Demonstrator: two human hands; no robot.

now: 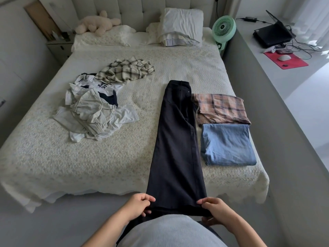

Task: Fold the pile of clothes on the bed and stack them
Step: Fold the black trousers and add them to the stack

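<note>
We look down from head height at a bed [89, 166] covered in a cream textured spread. A pair of black trousers [178, 139] lies flat and lengthwise down the middle, legs laid together, waistband toward the pillows and hems hanging over the near edge. Our left hand [138, 205] pinches the left corner of the hems and our right hand [216, 210] pinches the right corner, the two hands apart at the width of the fabric. Just right of the trousers sit a folded plaid garment [222, 108] and, nearer us and touching it, a folded blue garment [227, 144]. On the left of the bed lies the unfolded pile of clothes [96, 107], white, navy and checked. A green fan [223, 27] stands by the headboard.
</note>
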